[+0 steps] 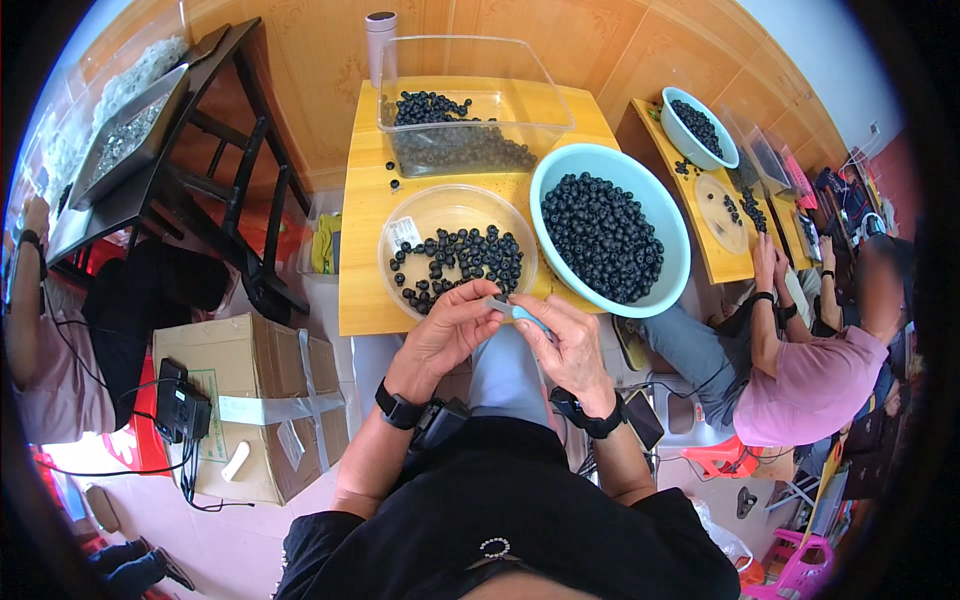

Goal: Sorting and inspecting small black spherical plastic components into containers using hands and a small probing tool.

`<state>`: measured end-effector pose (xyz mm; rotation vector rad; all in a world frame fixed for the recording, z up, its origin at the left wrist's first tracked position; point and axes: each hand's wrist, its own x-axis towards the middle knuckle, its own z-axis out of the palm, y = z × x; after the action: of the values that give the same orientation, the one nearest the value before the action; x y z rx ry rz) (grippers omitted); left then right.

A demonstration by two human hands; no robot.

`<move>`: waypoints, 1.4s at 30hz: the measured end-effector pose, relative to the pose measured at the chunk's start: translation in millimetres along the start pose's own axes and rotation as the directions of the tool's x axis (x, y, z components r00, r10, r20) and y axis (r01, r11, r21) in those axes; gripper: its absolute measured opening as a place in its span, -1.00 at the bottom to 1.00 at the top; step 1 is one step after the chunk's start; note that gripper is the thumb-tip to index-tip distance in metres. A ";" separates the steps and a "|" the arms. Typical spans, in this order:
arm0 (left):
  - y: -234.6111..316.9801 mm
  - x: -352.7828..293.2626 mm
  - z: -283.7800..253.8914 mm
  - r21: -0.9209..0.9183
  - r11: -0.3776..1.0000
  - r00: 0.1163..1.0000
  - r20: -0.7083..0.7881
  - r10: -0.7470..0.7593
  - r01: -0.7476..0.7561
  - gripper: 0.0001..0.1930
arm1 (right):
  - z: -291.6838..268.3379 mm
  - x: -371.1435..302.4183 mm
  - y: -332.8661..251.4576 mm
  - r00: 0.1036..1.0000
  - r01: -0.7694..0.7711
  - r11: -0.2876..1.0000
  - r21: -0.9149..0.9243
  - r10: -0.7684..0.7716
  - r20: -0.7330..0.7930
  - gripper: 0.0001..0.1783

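Just beyond my lap, both hands meet in front of the table edge. My left hand (448,335) is closed in a pinch on a small black round part (503,297), mostly hidden by the fingers. In my right hand (572,345) is a small tool with a light blue handle (528,316), its grey end against the black part. Right beyond my hands, a round clear tray (420,212) holds loose black parts like thick beads. To its right a light blue basin (676,215) is heaped with the same parts.
A clear rectangular bin (540,90) with black parts stands at the back of the yellow table (360,290), beside a pink flask (380,45). On the left are a cardboard box (215,350) and a dark stand (225,130). Co-workers sit left and right, one in a pink shirt (810,385).
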<state>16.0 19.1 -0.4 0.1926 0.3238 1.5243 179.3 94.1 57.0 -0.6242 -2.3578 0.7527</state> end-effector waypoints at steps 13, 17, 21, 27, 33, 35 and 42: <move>4.0 -12.2 -5.1 -0.055 0.997 0.988 0.152 -0.036 0.044 -0.84 | -2.6 2.9 39.5 0.975 -0.123 0.992 0.032 0.127 -0.183 -0.79; 3.3 -8.7 -7.2 -0.064 0.997 0.998 0.053 -0.044 0.048 -0.83 | -1.5 6.9 10.0 0.981 -0.162 0.968 0.194 0.179 -0.073 -0.76; 2.8 -8.4 -4.7 0.012 0.999 0.998 0.035 -0.050 0.050 -0.82 | -3.0 9.3 -4.2 0.982 -0.187 0.928 0.323 0.168 0.086 -0.69; -6.2 -9.5 -3.2 0.124 0.988 0.994 0.050 -0.100 0.094 -0.76 | 4.9 3.1 -2.0 0.958 -0.268 0.856 0.443 0.187 0.219 -0.78; -14.7 -9.2 -11.7 0.128 0.977 0.971 0.146 -0.188 0.170 -0.75 | 7.2 -7.9 -3.7 0.870 -0.490 0.529 0.693 0.355 0.343 -0.84; -14.3 -9.9 -9.2 0.133 0.979 0.978 0.117 -0.172 0.156 -0.75 | 8.2 -8.6 -3.2 0.901 -0.432 0.562 0.705 0.303 0.311 -0.85; -1.8 -5.4 1.9 0.661 0.743 0.988 -0.152 -0.005 0.105 -0.83 | -15.9 -13.6 14.6 0.933 -0.358 0.848 0.392 0.337 0.123 -0.83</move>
<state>18.2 13.8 1.2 0.6411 0.9887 1.3056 203.0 102.7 53.3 -0.8614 -2.0514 1.3953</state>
